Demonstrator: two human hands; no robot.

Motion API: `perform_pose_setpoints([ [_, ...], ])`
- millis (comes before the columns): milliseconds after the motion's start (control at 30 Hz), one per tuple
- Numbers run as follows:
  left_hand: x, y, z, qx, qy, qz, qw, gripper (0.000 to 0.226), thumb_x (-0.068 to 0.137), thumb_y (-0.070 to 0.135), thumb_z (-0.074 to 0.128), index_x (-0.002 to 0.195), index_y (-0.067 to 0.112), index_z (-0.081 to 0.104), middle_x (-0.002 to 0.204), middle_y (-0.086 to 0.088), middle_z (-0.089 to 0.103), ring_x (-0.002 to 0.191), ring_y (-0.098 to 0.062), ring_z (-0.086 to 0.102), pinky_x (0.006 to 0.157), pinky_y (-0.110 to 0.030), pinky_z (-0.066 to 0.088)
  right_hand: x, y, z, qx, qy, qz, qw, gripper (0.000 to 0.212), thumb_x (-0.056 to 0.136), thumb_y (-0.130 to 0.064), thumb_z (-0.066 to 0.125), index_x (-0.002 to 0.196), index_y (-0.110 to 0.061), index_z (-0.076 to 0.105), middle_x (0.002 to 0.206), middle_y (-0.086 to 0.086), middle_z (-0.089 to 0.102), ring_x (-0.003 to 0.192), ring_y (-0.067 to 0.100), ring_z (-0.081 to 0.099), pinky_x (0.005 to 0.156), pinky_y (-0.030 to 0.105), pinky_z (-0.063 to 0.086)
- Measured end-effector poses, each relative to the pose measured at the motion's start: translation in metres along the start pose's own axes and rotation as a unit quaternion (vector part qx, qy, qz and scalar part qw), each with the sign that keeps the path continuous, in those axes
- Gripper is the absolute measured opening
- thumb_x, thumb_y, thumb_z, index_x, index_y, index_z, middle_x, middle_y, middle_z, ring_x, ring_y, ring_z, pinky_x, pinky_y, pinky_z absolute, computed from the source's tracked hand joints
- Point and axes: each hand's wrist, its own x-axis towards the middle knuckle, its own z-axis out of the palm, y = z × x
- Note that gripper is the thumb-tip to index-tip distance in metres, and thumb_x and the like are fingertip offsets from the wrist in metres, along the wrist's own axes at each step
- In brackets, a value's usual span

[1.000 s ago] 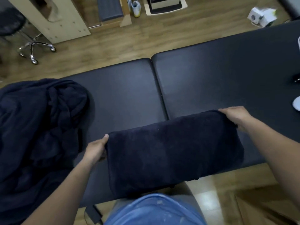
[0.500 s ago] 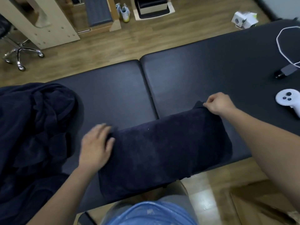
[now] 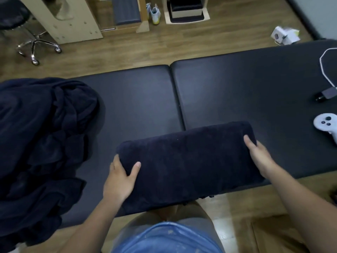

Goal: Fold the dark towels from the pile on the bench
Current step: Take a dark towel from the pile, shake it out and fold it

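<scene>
Currently mid-fold on one dark towel (image 3: 186,167): already down to a thick oblong, lying along the near edge of the bench (image 3: 237,88), straddling the seam between the two pads. Flush with that edge or just over it; hard to say which.

Gripping the left end with the left hand (image 3: 119,179), thumb on top, fingers wrapped round the end. Holding the right end with the right hand (image 3: 260,157), one digit laid on top; cannot tell whether the rest curl under, hidden past the end. Hands well apart, one per end.

Reading the step as either a final halving fold or lift-off of a finished bundle. Judgement only. Early in the job by the look of it: big unfolded pile (image 3: 42,143) heaped at the left end of the bench, several layers, count unclear.

Next move, probably: bring one end over onto the other, or lift and park clear.
- Keep both ends level, edges matched.
- Pinch all layers together to stop inner folds sliding.
- Thick cloth, so expect a bulge at the crease; press flat after.
- For parking, use the bare pad behind the towel; stay off the white controller (image 3: 326,125), plug (image 3: 328,94) and white cable (image 3: 326,70) at the right end.

Then back to the pile for the next.
</scene>
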Motion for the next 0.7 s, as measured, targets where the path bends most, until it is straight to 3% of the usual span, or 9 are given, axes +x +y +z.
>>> perform_pose_setpoints([
  [100,-0.018,-0.002,0.008,-0.100,-0.014,-0.027,0.995,0.067,0.085,0.063,0.062,0.134,0.021,0.043,0.128,0.000,0.061,0.119,-0.027,0.059,0.096,-0.042,0.049,-0.019,0.020,-0.001,0.004,-0.028,-0.013,1.000,0.057,0.075,-0.066,0.070,0.122,-0.033,0.060,0.112,-0.010,0.066,0.104,0.019,0.063,0.096,0.043,0.050],
  [267,-0.002,0.013,-0.008,-0.240,-0.090,-0.117,0.959,0.052,0.081,0.043,0.079,0.118,0.015,0.056,0.107,0.003,0.067,0.093,-0.016,0.066,0.074,-0.029,0.051,-0.032,0.027,0.003,-0.065,-0.038,0.016,0.997,0.061,0.076,-0.066,0.063,0.126,-0.032,0.055,0.111,-0.005,0.065,0.102,0.023,0.061,0.093,0.044,0.047],
  [333,0.001,0.014,-0.015,-0.293,-0.139,-0.133,0.936,0.052,0.076,0.038,0.084,0.116,0.011,0.064,0.105,-0.003,0.075,0.092,-0.020,0.072,0.077,-0.031,0.056,-0.039,0.030,0.003,-0.066,-0.049,0.022,0.996,0.056,0.073,-0.057,0.062,0.121,-0.030,0.056,0.110,-0.003,0.067,0.099,0.024,0.062,0.092,0.045,0.048],
  [433,-0.015,0.020,-0.024,-0.291,-0.173,-0.122,0.933,0.051,0.073,0.033,0.083,0.116,0.011,0.068,0.101,-0.007,0.078,0.096,-0.028,0.073,0.089,-0.042,0.056,-0.076,0.043,-0.005,-0.015,-0.064,-0.004,0.998,0.034,0.080,-0.030,0.063,0.114,-0.029,0.057,0.105,-0.004,0.067,0.095,0.020,0.062,0.083,0.040,0.049],
  [533,-0.048,0.040,-0.014,-0.237,-0.216,-0.072,0.944,0.038,0.078,0.028,0.078,0.111,0.012,0.069,0.096,-0.009,0.078,0.094,-0.031,0.073,0.086,-0.045,0.057,-0.133,0.090,-0.029,0.059,0.015,-0.024,0.998,0.033,0.086,-0.017,0.065,0.113,-0.031,0.052,0.100,-0.012,0.063,0.095,0.015,0.060,0.079,0.035,0.047],
  [700,-0.131,0.080,0.041,-0.183,-0.291,0.026,0.939,0.021,0.086,0.018,0.072,0.105,0.008,0.071,0.093,-0.015,0.077,0.086,-0.030,0.074,0.076,-0.041,0.056,-0.213,0.197,-0.096,0.159,0.160,0.030,0.974,0.040,0.084,-0.029,0.074,0.116,-0.028,0.052,0.108,-0.008,0.063,0.098,0.019,0.061,0.089,0.043,0.051],
])
